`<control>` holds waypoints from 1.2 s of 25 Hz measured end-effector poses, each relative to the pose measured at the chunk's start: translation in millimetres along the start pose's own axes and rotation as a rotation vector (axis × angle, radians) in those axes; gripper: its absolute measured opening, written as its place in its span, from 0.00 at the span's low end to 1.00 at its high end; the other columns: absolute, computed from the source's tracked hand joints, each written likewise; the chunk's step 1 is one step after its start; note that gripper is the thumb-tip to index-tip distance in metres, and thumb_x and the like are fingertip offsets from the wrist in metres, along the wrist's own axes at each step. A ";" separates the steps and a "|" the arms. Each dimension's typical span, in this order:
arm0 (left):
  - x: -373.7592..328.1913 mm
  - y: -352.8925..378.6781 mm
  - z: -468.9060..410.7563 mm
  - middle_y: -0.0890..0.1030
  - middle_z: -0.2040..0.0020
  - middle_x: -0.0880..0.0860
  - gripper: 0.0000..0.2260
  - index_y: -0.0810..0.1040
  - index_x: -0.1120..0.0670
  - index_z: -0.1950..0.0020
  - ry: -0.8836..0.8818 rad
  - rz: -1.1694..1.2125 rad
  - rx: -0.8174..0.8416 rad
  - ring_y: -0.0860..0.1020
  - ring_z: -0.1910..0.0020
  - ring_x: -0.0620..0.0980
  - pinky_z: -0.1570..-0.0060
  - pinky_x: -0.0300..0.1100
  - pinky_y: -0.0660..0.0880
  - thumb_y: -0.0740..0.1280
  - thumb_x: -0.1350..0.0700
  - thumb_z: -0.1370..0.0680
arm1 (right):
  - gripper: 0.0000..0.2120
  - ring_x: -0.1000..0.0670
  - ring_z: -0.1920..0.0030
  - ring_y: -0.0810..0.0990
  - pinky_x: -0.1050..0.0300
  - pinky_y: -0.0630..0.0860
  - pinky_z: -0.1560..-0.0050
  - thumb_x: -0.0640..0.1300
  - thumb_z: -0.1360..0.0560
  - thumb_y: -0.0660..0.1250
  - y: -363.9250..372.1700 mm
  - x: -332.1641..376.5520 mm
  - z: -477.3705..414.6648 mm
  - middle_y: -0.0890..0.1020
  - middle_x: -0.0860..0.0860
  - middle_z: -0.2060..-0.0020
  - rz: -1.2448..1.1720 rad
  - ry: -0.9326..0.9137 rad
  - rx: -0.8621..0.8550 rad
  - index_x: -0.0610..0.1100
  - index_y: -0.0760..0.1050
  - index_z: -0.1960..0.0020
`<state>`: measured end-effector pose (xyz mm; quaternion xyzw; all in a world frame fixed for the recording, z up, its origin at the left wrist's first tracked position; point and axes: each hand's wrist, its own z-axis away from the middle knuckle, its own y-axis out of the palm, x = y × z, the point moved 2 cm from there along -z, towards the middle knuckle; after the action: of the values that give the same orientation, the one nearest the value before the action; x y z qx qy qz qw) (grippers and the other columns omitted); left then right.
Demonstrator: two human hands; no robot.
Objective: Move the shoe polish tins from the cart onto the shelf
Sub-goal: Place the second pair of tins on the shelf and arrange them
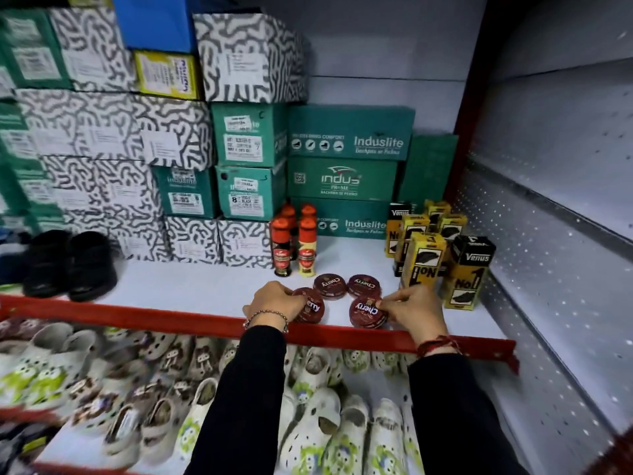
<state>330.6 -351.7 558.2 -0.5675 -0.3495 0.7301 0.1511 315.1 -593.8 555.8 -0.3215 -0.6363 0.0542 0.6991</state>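
Note:
Several round dark-red "Cherry" shoe polish tins lie on the white shelf [191, 296] near its red front rail. My left hand [274, 301] grips a stack of tins [311, 308] at the front left. Fingertips of my right hand [414, 308] pinch the right edge of another stack of tins [364, 311] at the front right. Behind them two more tins sit flat side by side, one at the left [330, 285] and one at the right [363, 285]. The cart is out of view.
Orange-capped polish bottles [294, 245] stand just behind the tins. Yellow and black "Venus" boxes [442, 255] stand to the right. Green and patterned shoe boxes [342, 166] fill the back. Black shoes [72, 265] sit at the left. White clogs [308, 423] fill the lower shelf.

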 end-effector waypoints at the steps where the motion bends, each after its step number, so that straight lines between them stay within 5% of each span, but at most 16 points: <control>1: -1.1 1.2 -4.2 0.84 0.51 0.52 0.15 0.84 0.53 0.49 0.007 -0.031 0.055 0.80 0.42 0.57 0.34 0.49 0.69 0.70 0.45 0.30 | 0.05 0.46 0.55 0.85 0.53 0.81 0.47 0.43 0.32 0.77 -0.3 1.1 0.7 0.87 0.46 0.59 0.045 0.005 -0.009 0.41 0.86 0.60; 7: -7.7 8.4 -15.1 0.83 0.41 0.56 0.20 0.83 0.55 0.41 0.092 -0.113 0.193 0.79 0.39 0.57 0.35 0.47 0.74 0.70 0.45 0.28 | 0.08 0.43 0.56 0.85 0.54 0.80 0.48 0.39 0.28 0.69 4.3 8.1 1.0 0.86 0.42 0.62 0.224 0.045 -0.016 0.36 0.85 0.59; 19: -11.1 17.5 -18.2 0.87 0.49 0.56 0.15 0.88 0.55 0.49 0.128 -0.095 0.264 0.84 0.45 0.54 0.39 0.44 0.78 0.75 0.48 0.30 | 0.06 0.50 0.58 0.83 0.58 0.79 0.50 0.40 0.32 0.76 3.6 14.8 1.7 0.87 0.45 0.57 0.310 -0.030 0.130 0.40 0.87 0.56; 22: -10.3 20.0 -20.8 0.86 0.47 0.54 0.15 0.86 0.55 0.46 0.133 -0.083 0.216 0.82 0.42 0.53 0.43 0.38 0.75 0.73 0.49 0.28 | 0.08 0.48 0.47 0.83 0.59 0.76 0.45 0.41 0.28 0.71 6.9 11.7 -2.8 0.87 0.46 0.50 0.335 -0.086 0.123 0.42 0.86 0.51; 25: -15.7 23.2 -20.9 0.79 0.34 0.54 0.19 0.78 0.55 0.33 0.268 -0.063 0.122 0.76 0.33 0.55 0.35 0.41 0.70 0.67 0.55 0.23 | 0.19 0.48 0.39 0.78 0.53 0.72 0.33 0.38 0.25 0.62 15.5 15.4 -7.8 0.80 0.45 0.36 0.392 -0.195 0.159 0.43 0.78 0.35; 30: -27.5 39.5 -18.8 0.73 0.27 0.57 0.25 0.70 0.54 0.26 0.523 -0.165 0.278 0.74 0.31 0.57 0.34 0.41 0.70 0.59 0.65 0.23 | 0.30 0.42 0.24 0.64 0.46 0.62 0.24 0.37 0.27 0.59 33.6 24.3 -11.5 0.66 0.42 0.24 0.638 -0.304 0.360 0.40 0.63 0.24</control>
<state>363.6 -390.4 549.1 -0.6799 -0.2403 0.5852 0.3708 341.4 -559.9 559.3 -0.3638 -0.5808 0.4265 0.5903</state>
